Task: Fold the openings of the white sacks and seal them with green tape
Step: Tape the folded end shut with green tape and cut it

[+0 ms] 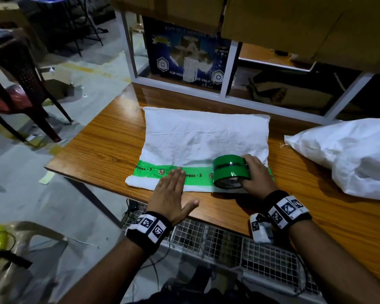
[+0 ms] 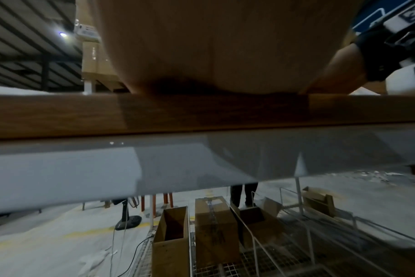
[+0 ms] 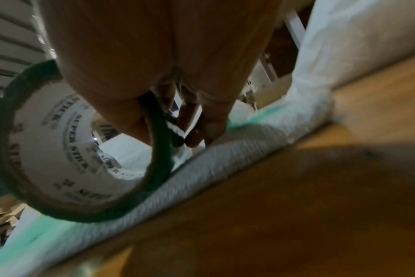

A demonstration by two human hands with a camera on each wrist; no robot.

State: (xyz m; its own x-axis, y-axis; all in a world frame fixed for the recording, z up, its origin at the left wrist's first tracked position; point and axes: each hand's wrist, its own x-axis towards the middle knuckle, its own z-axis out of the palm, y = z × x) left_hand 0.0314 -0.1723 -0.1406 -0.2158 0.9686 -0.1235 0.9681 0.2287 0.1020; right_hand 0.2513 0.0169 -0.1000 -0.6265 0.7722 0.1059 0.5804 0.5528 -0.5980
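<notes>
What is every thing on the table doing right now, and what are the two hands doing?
Flat white sack: lying flat, near edge folded, partly taped.
Green tape strip: stuck along the fold.
Tape roll: standing on edge on the sack, gripped.
Left hand: fingers straight, pressing the strip.
Right hand: holding the roll.
Second white sack: full, lying on the right, untaped.

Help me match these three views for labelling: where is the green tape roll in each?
Head: green tape roll right of centre, on the folded sack, gripped by the right hand.
Left wrist: not in it.
Right wrist: left half, core facing the camera.
Shared landmark: wooden table.
</notes>
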